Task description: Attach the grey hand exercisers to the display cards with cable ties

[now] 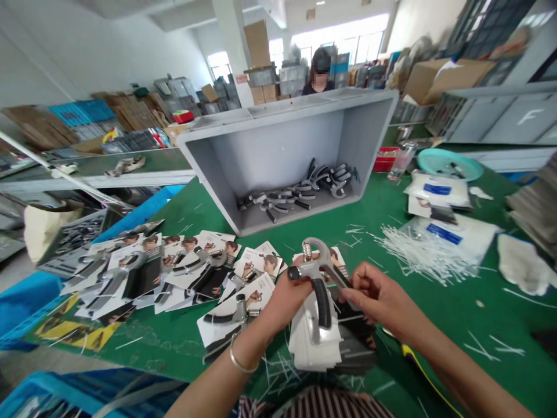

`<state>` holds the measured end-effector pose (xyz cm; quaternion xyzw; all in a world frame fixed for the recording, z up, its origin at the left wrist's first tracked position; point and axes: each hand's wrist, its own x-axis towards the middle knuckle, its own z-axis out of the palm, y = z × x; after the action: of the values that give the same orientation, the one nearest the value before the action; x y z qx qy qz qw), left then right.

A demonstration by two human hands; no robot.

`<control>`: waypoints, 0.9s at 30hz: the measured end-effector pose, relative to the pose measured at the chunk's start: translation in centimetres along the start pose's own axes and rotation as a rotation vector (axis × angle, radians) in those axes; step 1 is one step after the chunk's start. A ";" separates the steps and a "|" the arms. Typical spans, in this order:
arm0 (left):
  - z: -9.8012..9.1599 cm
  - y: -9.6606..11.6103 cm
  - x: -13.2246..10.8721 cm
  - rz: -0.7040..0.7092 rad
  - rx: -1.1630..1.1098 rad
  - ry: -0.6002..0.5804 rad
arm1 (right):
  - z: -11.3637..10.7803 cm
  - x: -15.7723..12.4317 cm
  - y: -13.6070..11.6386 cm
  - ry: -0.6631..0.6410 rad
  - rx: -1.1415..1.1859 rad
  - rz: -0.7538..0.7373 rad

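A grey and black hand grip strengthener (322, 299) with a metal spring lies against a printed card (342, 258) in front of me. My left hand (285, 299) is closed around its left side, with the fingertips hidden behind it. On the other side, my right hand (376, 293) is pinched at the right handle and card edge; whatever small thing its fingertips hold cannot be made out. Beneath both hands is a stack of cards (315, 348). To the left, several carded hand grip strengtheners (191, 270) lie overlapping.
A grey crate (287, 145) tipped on its side holds loose hand grip strengtheners. White zip ties (418, 252), plastic bags (439, 188), a turquoise plate (450, 162) and a white glove (522, 264) lie right. A yellow-handled tool (411, 354) rests near my right forearm. Another person (319, 72) is behind the crate.
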<state>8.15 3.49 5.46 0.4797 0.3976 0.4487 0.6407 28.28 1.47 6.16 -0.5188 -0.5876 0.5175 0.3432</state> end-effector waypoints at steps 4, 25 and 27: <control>-2.2 -0.7 0.1 0.013 -0.087 0.034 | -0.4 0.5 1.8 0.053 -0.175 -0.026; -1.9 -4.0 3.6 0.356 0.857 0.030 | 1.1 0.1 4.6 -0.017 -0.650 -0.377; -0.8 -4.2 3.7 0.365 0.838 -0.016 | 1.2 1.1 5.1 0.048 -0.569 -0.373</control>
<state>9.21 6.62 0.88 0.7633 0.4486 0.3510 0.3050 28.21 1.85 0.77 -0.4894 -0.7848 0.2489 0.2872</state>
